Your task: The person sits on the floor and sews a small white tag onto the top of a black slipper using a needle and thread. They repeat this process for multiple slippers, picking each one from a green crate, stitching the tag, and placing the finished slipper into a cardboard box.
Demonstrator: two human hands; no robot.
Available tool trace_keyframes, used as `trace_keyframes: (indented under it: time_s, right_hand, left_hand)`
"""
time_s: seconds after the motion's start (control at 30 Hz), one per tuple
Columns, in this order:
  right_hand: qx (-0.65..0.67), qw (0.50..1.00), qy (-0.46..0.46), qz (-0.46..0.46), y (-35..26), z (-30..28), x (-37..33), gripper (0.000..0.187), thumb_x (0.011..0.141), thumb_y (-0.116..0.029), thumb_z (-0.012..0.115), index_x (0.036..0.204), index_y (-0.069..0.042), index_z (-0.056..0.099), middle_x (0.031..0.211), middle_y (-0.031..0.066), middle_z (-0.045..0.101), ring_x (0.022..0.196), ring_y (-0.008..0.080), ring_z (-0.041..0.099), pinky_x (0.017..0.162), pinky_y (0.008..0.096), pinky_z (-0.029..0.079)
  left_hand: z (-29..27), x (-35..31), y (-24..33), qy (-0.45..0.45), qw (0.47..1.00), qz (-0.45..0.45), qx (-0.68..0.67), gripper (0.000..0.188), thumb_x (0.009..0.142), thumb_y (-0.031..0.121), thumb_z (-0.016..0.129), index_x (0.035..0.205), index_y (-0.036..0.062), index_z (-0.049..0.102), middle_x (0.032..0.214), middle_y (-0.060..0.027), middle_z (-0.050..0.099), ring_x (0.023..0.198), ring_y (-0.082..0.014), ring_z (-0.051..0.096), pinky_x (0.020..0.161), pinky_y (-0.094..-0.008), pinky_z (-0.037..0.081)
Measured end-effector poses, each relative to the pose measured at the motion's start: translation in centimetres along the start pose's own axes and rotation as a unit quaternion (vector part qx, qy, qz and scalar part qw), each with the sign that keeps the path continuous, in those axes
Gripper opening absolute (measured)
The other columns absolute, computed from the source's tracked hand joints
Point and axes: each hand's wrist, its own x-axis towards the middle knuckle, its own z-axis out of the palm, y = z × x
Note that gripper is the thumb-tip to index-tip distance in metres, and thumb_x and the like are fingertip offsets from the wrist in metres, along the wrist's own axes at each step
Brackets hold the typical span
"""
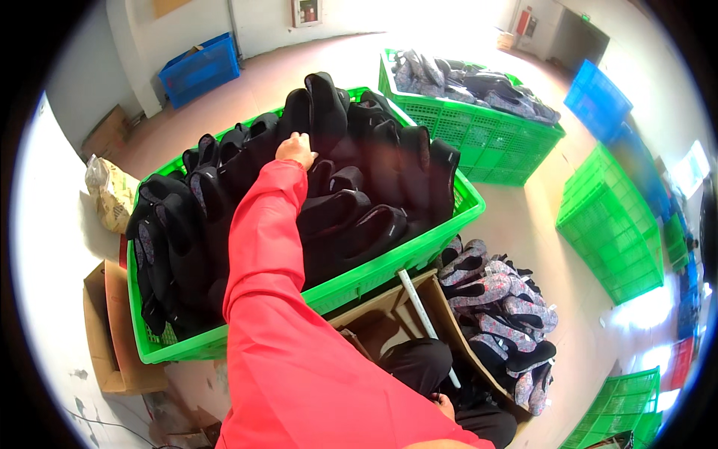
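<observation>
My left hand (298,150), in a red sleeve, reaches over a large green plastic crate (374,274). Its fingers are closed on the edge of a black slipper-like shoe (296,112) near the far side. Around it, many soft black shoes (329,213) are packed upright and leaning, heaped above the rim. Some show a grey patterned lining or sole. My right hand (443,406) is low down by my dark trousers, partly hidden, with its fingers curled; what it holds, if anything, I cannot make out.
Beside me is an open cardboard box (396,318) with a white pole (419,307) across it. Patterned grey shoes (508,314) are piled to the right. Another green crate (479,138) of shoes stands behind; stacked crates (609,224) line the right, a blue bin (199,71) the far wall.
</observation>
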Motion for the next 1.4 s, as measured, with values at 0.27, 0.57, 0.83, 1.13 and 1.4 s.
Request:
trace_keyframes:
  time_s: [0.27,0.57,0.83,1.13,1.4]
  right_hand:
    - [0.031,0.998,-0.025,0.044,-2.3,0.4,-0.6,0.02,0.087,-0.005,0.063,0.107,-0.002,0.059,0.078,0.0035,0.063,0.063,0.0105,0.057,0.058,0.0243,0.047]
    - [0.003,1.0,-0.023,-0.019,0.4,1.0,1.7,0.024,0.086,-0.006,0.063,0.109,0.001,0.061,0.086,0.0064,0.067,0.073,0.013,0.062,0.068,0.0271,0.05]
    - [-0.011,0.998,-0.041,-0.038,2.6,0.6,3.0,0.025,0.086,-0.007,0.063,0.109,0.003,0.062,0.094,0.0093,0.069,0.084,0.0146,0.063,0.077,0.0286,0.051]
    - [-0.01,0.999,-0.037,-0.019,0.7,0.4,1.6,0.025,0.086,-0.008,0.065,0.109,0.0,0.063,0.089,0.0074,0.069,0.079,0.0143,0.063,0.073,0.029,0.052]
    - [-0.019,0.998,0.009,0.063,-3.5,1.0,-0.7,0.024,0.089,-0.009,0.065,0.111,-0.001,0.06,0.091,0.0076,0.068,0.078,0.0125,0.063,0.072,0.0274,0.052]
  left_hand:
    - [-4.7,-0.8,4.6,0.272,0.944,0.081,-0.166,0.021,0.082,0.022,0.065,0.094,0.0072,0.073,0.09,-0.014,0.069,0.085,-0.0355,0.066,0.074,-0.0452,0.053]
    - [-2.6,-2.8,13.4,-0.047,0.981,0.155,-0.11,0.072,0.089,0.052,0.06,0.151,0.0194,0.038,0.156,-0.0147,0.033,0.142,-0.0437,0.03,0.11,-0.0604,0.032]
    - [4.9,-3.6,13.9,-0.146,0.967,0.209,-0.002,0.057,0.1,0.041,0.042,0.153,0.0255,0.032,0.162,-0.0102,0.024,0.149,-0.0313,0.022,0.115,-0.0627,0.019]
    - [0.3,3.8,10.2,0.155,0.981,0.096,0.062,0.049,0.091,0.029,0.057,0.138,0.0175,0.05,0.097,-0.006,0.069,0.099,-0.0271,0.068,0.077,-0.0436,0.053]
    - [4.8,5.2,8.8,0.001,0.99,-0.051,0.134,0.06,0.1,0.017,0.04,0.154,0.0397,0.027,0.164,-0.0006,0.019,0.144,-0.0362,0.031,0.095,-0.05,0.05]
